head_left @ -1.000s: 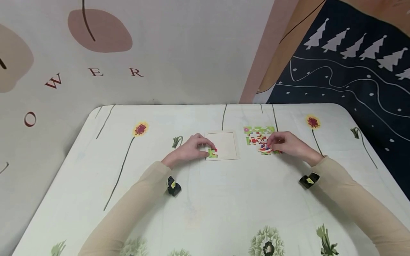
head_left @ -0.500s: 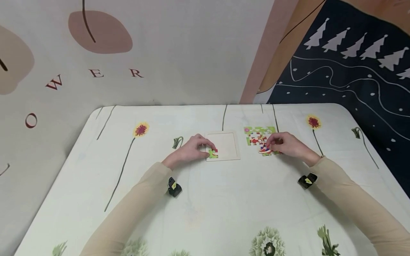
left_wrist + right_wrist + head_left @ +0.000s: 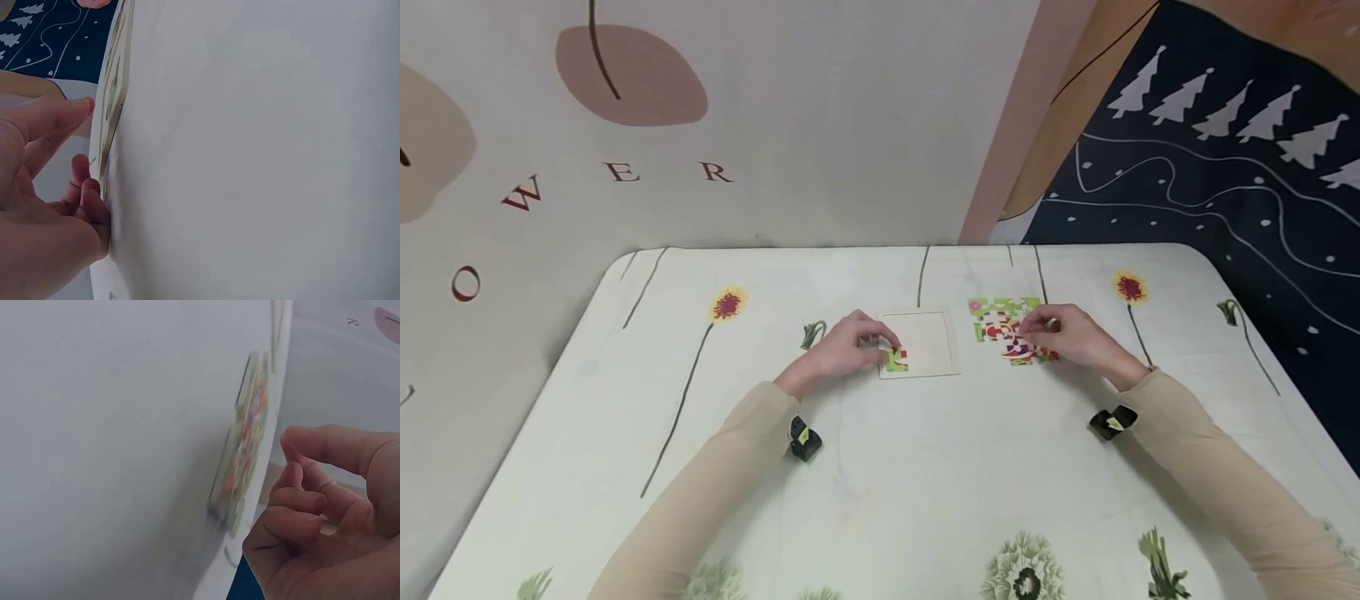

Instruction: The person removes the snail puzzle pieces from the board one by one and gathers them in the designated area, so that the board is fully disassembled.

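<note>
A shallow square puzzle tray (image 3: 931, 340) lies flat on the table, with one green, red and yellow puzzle piece (image 3: 897, 362) in its near left corner. My left hand (image 3: 844, 346) is at the tray's left edge, its index finger and thumb apart beside that piece. To the right of the tray, several colourful puzzle pieces (image 3: 997, 326) lie close together. Over their right side hovers my right hand (image 3: 1071, 335), fingers bent and fingertips close together. In the right wrist view, no piece shows between its fingertips, and the puzzle pieces (image 3: 240, 447) look blurred.
A white cloth printed with flowers covers the table (image 3: 895, 467). Patterned hangings stand behind the far edge, including a dark blue one (image 3: 1210, 183) at the right. A small black camera (image 3: 806, 439) sits at the left wrist and another camera (image 3: 1112, 422) at the right.
My right hand has shifted slightly to the left over the pieces, uncovering a little more of their right side. The left hand stays almost where it was beside the tray's piece.
</note>
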`<state>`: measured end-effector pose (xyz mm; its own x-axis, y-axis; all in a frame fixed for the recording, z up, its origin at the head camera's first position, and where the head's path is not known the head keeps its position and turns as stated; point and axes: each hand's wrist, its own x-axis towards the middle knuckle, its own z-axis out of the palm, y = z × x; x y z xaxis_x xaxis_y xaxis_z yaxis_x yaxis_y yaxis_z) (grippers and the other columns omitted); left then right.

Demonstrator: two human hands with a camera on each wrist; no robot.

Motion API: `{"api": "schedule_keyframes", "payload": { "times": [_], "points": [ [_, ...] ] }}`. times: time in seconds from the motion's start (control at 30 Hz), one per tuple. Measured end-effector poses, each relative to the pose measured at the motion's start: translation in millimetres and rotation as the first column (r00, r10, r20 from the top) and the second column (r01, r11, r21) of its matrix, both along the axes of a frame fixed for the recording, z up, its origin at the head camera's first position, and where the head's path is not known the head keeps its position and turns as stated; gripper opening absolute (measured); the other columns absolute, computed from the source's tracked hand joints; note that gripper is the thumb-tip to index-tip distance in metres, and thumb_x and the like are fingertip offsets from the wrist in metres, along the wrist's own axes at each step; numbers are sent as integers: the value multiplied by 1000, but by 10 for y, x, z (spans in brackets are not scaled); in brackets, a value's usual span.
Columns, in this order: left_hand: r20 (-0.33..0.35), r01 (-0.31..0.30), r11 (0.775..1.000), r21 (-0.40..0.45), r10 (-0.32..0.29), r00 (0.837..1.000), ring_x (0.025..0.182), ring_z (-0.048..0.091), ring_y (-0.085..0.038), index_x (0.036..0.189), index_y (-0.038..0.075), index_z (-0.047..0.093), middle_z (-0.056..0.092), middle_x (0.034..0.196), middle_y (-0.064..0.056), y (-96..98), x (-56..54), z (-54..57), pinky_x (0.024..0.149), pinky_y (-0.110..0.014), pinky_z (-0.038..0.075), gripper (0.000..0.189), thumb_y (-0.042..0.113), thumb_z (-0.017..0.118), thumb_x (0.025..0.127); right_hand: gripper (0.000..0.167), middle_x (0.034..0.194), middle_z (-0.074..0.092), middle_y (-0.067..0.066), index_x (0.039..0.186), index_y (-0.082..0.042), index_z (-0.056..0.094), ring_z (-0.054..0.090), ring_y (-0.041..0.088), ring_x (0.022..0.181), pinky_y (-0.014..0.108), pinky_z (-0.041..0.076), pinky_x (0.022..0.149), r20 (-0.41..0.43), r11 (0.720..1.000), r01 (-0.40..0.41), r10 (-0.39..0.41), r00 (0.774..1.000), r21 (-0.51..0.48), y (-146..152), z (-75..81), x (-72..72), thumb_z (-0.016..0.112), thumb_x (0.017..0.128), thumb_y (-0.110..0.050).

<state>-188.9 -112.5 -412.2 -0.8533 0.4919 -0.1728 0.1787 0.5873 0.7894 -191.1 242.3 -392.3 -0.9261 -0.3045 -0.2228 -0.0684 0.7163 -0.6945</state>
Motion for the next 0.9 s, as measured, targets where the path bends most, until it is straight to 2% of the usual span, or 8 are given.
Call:
{"api": "schedule_keyframes", "payload": {
  "times": [0.13,0.3,0.43,0.5,0.63,0.7,0.73,0.9],
  "points": [
    [-26,3,1000,-1,-3,1000,105,46,-25,110,10,74,56,115,-13,-8,-22,16,88,-35,35,22,8,66,89,16,97,60,12,105,-1,69,48,19,78,27,39,64,-15,999,-16,15,1000,-33,-99,-22,-4,64,95,-12],
    [-70,18,1000,-18,-19,997,112,48,-29,111,9,73,59,119,-15,-38,-58,-4,96,-43,39,23,8,66,89,14,97,61,12,103,-1,69,49,16,75,26,40,61,-36,997,-42,40,999,-72,-302,-48,-11,64,95,-11],
    [-57,-3,1000,-31,1,998,122,47,-31,114,11,73,56,128,-14,-67,-94,-17,105,-50,36,25,9,67,90,11,90,59,9,100,0,69,49,14,70,24,39,57,-43,989,-68,62,997,-131,-480,-72,-14,64,93,-7],
    [-47,-19,999,-26,18,999,125,46,-31,115,13,73,55,130,-13,-79,-117,-24,107,-50,34,26,10,67,90,10,88,59,8,99,0,70,55,17,78,22,39,61,-59,986,-87,79,995,-145,-563,-83,-13,64,92,-5],
    [-27,-46,999,-14,45,999,126,45,-30,117,14,72,54,132,-12,-91,-172,-40,108,-50,34,28,11,68,89,11,90,62,9,100,0,70,54,23,89,22,39,70,-72,980,-118,108,992,-160,-717,-101,-1,63,91,-2],
    [-17,-51,999,-8,51,999,127,45,-31,118,13,72,53,133,-12,-95,-198,-51,110,-51,33,29,10,68,89,12,92,64,10,100,0,70,56,22,87,23,41,69,-59,977,-126,118,991,-173,-788,-102,6,63,90,-1],
    [-11,-52,999,-5,52,999,127,44,-31,119,13,71,53,133,-13,-97,-209,-56,110,-51,33,30,10,68,89,13,93,64,11,101,0,70,53,20,80,23,41,69,-53,974,-135,127,990,-181,-822,-105,10,63,90,0],
    [3,-47,999,-15,47,999,133,40,-33,120,12,71,52,135,-12,-106,-238,-67,114,-54,27,31,10,69,89,17,97,66,13,106,1,69,53,15,78,24,43,70,-21,966,-165,164,986,-199,-961,-115,12,63,90,-1]
  ]
}}
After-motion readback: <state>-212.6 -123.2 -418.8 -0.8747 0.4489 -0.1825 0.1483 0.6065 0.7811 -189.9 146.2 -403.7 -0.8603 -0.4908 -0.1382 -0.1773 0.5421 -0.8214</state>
